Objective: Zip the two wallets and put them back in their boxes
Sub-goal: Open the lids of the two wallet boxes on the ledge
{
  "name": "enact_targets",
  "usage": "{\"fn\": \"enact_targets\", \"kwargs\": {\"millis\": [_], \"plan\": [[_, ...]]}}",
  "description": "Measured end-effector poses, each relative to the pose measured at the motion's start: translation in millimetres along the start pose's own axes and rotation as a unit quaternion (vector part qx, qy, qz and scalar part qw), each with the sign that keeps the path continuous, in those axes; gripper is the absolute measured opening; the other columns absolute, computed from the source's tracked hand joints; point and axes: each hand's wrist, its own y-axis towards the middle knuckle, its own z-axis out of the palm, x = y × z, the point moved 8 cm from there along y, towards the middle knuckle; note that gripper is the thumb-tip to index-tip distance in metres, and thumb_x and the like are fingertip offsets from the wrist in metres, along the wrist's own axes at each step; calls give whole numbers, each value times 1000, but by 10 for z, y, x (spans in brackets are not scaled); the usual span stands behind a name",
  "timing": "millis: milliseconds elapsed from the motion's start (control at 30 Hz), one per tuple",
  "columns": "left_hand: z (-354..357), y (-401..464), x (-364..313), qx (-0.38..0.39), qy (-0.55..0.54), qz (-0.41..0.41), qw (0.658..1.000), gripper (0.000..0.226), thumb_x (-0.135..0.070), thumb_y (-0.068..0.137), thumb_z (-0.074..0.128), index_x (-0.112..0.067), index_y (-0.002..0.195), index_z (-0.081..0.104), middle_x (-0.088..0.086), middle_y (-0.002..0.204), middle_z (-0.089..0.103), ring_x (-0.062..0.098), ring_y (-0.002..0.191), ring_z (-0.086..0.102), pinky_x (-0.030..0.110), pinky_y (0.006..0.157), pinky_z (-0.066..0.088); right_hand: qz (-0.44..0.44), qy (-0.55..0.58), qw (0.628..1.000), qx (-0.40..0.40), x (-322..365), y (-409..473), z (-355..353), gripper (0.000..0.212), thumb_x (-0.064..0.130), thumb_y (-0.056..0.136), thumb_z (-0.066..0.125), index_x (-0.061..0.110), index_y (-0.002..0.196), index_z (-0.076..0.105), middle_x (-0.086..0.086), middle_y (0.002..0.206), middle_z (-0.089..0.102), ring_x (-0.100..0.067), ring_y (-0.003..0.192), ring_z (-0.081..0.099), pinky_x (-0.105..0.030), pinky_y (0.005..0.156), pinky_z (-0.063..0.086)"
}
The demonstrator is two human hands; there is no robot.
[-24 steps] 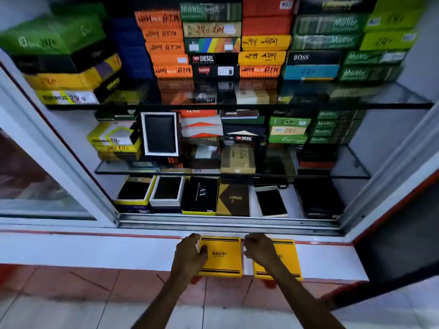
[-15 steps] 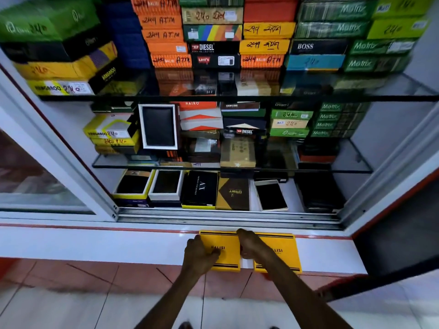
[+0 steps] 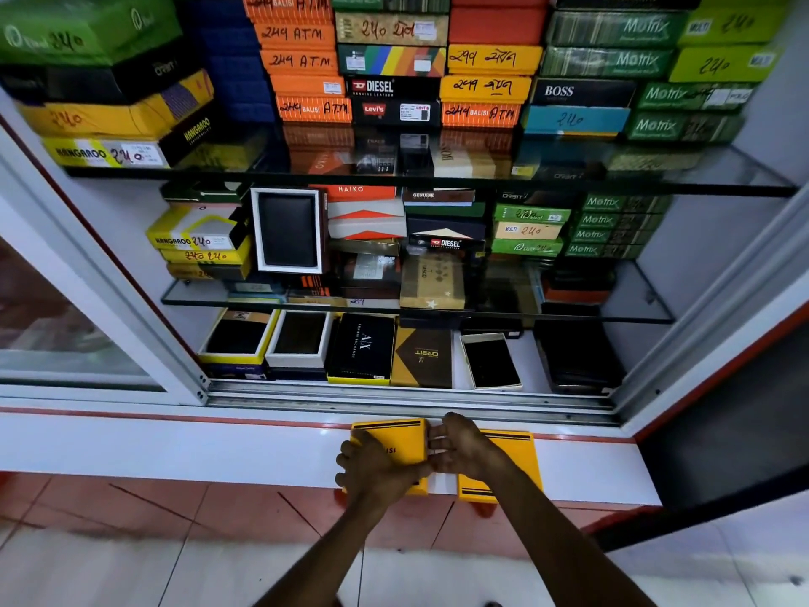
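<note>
Two closed yellow Balisi boxes lie side by side on the white ledge [image 3: 175, 449] in front of the display cabinet. My left hand [image 3: 376, 473] covers the lower left corner of the left yellow box [image 3: 394, 433] and grips it. My right hand [image 3: 464, 444] lies over the right yellow box [image 3: 518, 468], its fingers reaching across the gap and pressing the left box's right edge. No wallet shows; both lids hide what is inside.
The open cabinet holds stacked wallet boxes on two glass shelves [image 3: 700, 186]. On its floor lie open boxes, an AX box [image 3: 363, 348] and a brown Orbit box [image 3: 422, 357]. A sliding-door rail [image 3: 411, 398] runs behind the ledge. Red tiles below.
My right hand has slid left from the right box to the left box's edge. My left hand has closed further over that box, and the gap between the boxes has widened slightly.
</note>
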Motion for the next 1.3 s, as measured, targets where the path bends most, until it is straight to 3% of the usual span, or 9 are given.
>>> {"fn": "enact_targets", "kwargs": {"millis": [133, 233, 400, 567, 767, 933, 1100, 1233, 1300], "plan": [[-192, 47, 77, 49, -202, 34, 978, 74, -64, 41, 72, -29, 105, 65, 1, 108, 70, 24, 104, 63, 42, 92, 54, -67, -128, 987, -68, 57, 31, -50, 16, 19, 90, 59, 5, 93, 68, -15, 86, 66, -25, 77, 64, -29, 77, 54], [-368, 66, 261, 88, -372, 40, 923, 51, -62, 56, 65, -25, 90, 70, 1, 90, 73, 24, 91, 67, 36, 75, 54, -134, -299, 930, -165, 168, 6, -78, 14, 15, 87, 64, 6, 84, 75, -10, 81, 75, -13, 60, 68, 0, 46, 43], [-547, 195, 762, 54, -551, -14, 833, 18, -30, 97, 40, -21, 95, 55, 10, 102, 66, 29, 97, 60, 42, 75, 52, -215, -328, 882, -263, 267, -106, -170, 12, 14, 74, 81, 4, 81, 80, -11, 84, 79, -24, 81, 76, -35, 80, 62], [-467, 188, 1141, -2, -644, -86, 760, 18, -15, 92, 47, -14, 79, 60, 4, 76, 75, 30, 85, 63, 39, 70, 51, -223, -272, 895, -275, 283, -201, -384, 16, 11, 68, 87, 4, 79, 77, -13, 79, 78, -25, 66, 76, -44, 70, 64], [-150, 77, 936, 8, -626, -84, 775, 19, -13, 95, 50, -9, 97, 68, 12, 89, 68, 21, 69, 66, 30, 56, 52, -194, -173, 935, -242, 230, -247, -233, 20, 6, 70, 85, -2, 86, 77, -19, 82, 78, -33, 71, 77, -48, 71, 64], [-168, 99, 787, -28, -486, -72, 870, 25, -24, 98, 50, -7, 108, 65, 8, 95, 66, 15, 80, 58, 22, 57, 42, -197, -101, 951, -216, 152, -200, -38, 12, -6, 75, 78, -9, 86, 76, -28, 89, 76, -41, 76, 76, -51, 70, 63], [-214, 183, 770, -3, -431, -70, 900, 36, -31, 99, 45, -3, 98, 68, 18, 99, 70, 32, 97, 60, 34, 81, 41, -226, -121, 941, -221, 177, -183, 39, 11, -10, 79, 74, -12, 89, 75, -29, 93, 75, -44, 84, 74, -56, 76, 61], [-261, 206, 760, -2, -412, -61, 909, 36, -32, 99, 47, -7, 82, 65, 11, 82, 67, 30, 89, 60, 35, 79, 42, -235, -131, 940, -209, 207, -184, -16, 13, -14, 77, 73, -18, 90, 73, -32, 93, 74, -36, 78, 76, -38, 60, 61], [-376, 172, 715, -46, -386, -34, 921, 29, -28, 98, 50, -12, 83, 68, 5, 85, 69, 25, 91, 59, 34, 82, 41, -242, -148, 938, -201, 251, -211, -128, 16, -17, 76, 73, -20, 91, 72, -28, 93, 73, -13, 66, 76, -25, 57, 58]]}}
